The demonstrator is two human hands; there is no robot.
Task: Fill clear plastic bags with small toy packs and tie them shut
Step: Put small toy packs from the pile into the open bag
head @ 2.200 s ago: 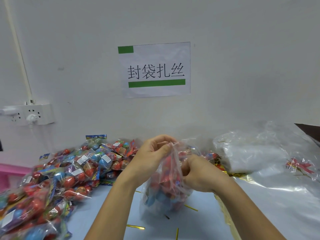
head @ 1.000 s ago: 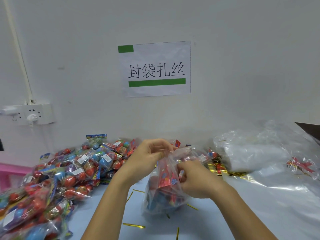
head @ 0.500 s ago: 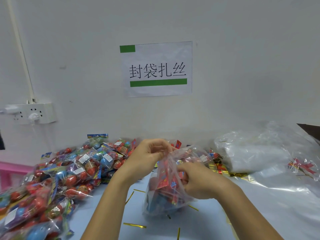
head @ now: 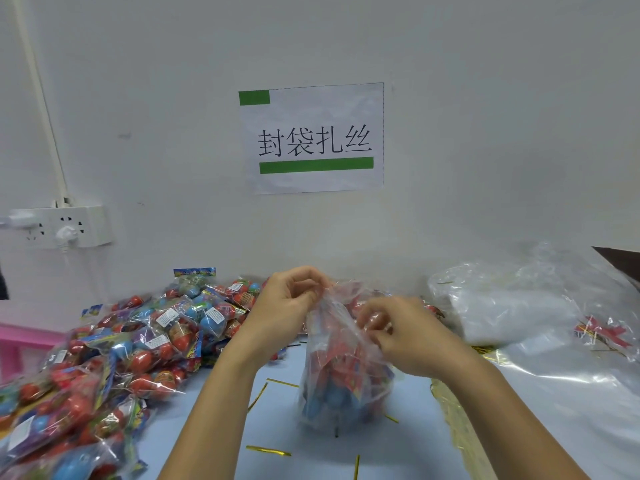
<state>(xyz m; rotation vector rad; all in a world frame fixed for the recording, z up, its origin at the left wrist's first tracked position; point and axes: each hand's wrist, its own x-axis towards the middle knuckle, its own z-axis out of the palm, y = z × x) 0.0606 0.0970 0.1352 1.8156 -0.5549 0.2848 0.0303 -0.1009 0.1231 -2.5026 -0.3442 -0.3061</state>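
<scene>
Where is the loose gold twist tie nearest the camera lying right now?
In the head view, the twist tie lies flat on the blue table, low and centre, between the forearms, just in front and left of the filled bag.

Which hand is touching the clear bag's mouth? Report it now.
Touching, both: the head view shows the left hand and right hand pinching the clear bag at its gathered top.

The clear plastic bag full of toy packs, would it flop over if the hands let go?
Probably only its top. The clear plastic bag of toy packs looks thin and crinkly where the left hand and right hand bunch it. Its packed bottom sits wide on the blue table, so it likely stays up.
</scene>
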